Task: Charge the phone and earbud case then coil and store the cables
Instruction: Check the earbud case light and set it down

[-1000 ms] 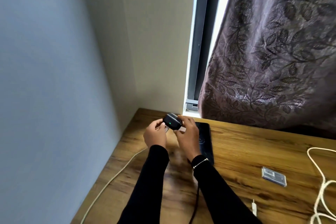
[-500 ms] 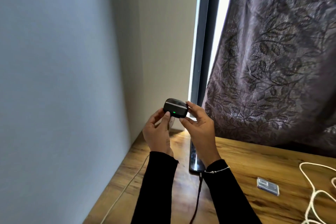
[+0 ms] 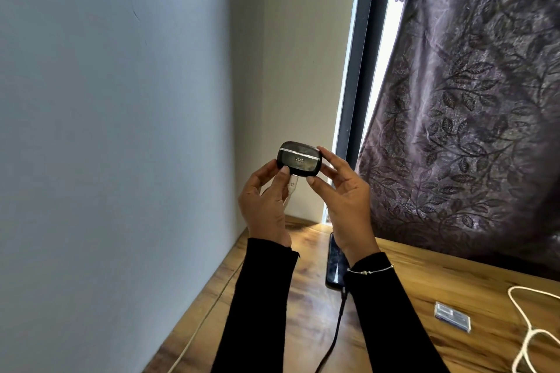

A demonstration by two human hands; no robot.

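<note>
Both forearms wear long black sleeves (image 3: pixel 263 297) reaching the wrists, their cuffs plain and close-fitting. Below the right grip, a thin silver chain bracelet (image 3: pixel 371 270) circles the wrist at the cuff edge.

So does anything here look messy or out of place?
Mostly tidy. The white cable at the desk's right edge lies in loose, uncoiled loops, and a small clear case sits stray nearby. The phone lies flat, and both hands hold the earbud case.
</note>
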